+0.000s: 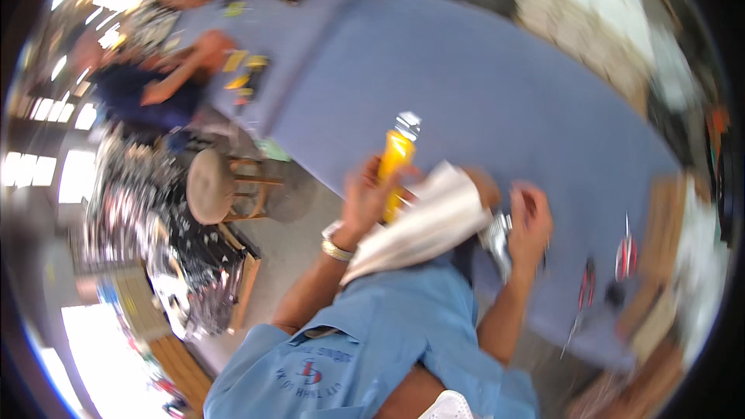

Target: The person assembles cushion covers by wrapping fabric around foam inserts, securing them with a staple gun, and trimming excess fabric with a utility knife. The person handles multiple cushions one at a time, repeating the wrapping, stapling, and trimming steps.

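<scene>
My left hand (pixel 366 200), with a gold watch on its wrist, closes around a yellow tube-shaped thing (pixel 397 157) that has a clear, shiny end pointing away from me. Motion blur hides its exact kind. Below the tube, a cream-coloured flat piece (pixel 423 221), cloth or card, lies slanting across my lap. My right hand (pixel 531 221) is over the near table edge, its fingers loosely bent and nothing visible between them. Close beside it is a silvery, shiny thing (pixel 497 242), too blurred to name.
A long blue-grey table (pixel 466 70) stretches ahead. Red-handled pliers-like tools (pixel 587 285) lie at the right, near cardboard boxes (pixel 661 229). Another person (pixel 147 93) works at the far left, near yellow and black tools (pixel 250 74). A round stool (pixel 211 186) stands left.
</scene>
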Motion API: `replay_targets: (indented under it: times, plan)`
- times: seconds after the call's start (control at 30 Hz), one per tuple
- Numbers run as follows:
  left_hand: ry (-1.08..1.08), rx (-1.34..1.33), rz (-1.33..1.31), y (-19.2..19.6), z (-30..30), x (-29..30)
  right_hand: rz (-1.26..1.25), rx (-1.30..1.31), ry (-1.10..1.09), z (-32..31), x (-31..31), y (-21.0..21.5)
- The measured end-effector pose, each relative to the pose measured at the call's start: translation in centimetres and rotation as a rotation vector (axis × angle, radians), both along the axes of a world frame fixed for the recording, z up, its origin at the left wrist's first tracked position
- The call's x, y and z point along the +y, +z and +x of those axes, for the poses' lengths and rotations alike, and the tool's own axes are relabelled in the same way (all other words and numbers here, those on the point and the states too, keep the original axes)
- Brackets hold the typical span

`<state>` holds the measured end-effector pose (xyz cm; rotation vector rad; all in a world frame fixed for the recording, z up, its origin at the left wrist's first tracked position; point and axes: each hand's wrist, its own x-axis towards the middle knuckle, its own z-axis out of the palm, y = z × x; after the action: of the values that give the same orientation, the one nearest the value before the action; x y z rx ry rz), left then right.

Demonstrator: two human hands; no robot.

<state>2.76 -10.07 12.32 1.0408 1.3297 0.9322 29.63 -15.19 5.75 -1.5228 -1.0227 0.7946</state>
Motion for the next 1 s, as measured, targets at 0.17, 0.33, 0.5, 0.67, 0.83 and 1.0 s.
replay_targets:
  times: [0.17, 0.33, 0.5, 0.67, 0.83, 1.0]
  plan:
    - [-0.203, 0.376, 0.146, 0.6, 1.8, -1.3, -0.165, 0.301, -0.089, -1.6, -4.0, -4.0]
    - [-0.516, 0.660, 0.415, -1.1, 2.2, -2.8, -0.217, 0.260, -0.145, -4.9, -4.0, -5.8]
    - [-0.602, 0.700, 0.527, -0.3, 3.9, -2.8, -0.422, -0.168, -0.027, -4.8, -1.6, -2.1]
    - [-0.719, 0.748, 0.550, -0.7, 4.7, -2.8, -0.092, 0.129, -0.058, -5.7, -2.6, -5.5]
    - [-0.822, 0.871, 0.540, -1.4, 5.0, -2.5, -0.017, 0.326, -0.008, -5.7, -2.6, -7.3]
    - [-0.865, 0.892, 0.521, -0.7, 5.9, -1.5, 0.008, 0.341, -0.015, -5.8, -2.2, -7.9]
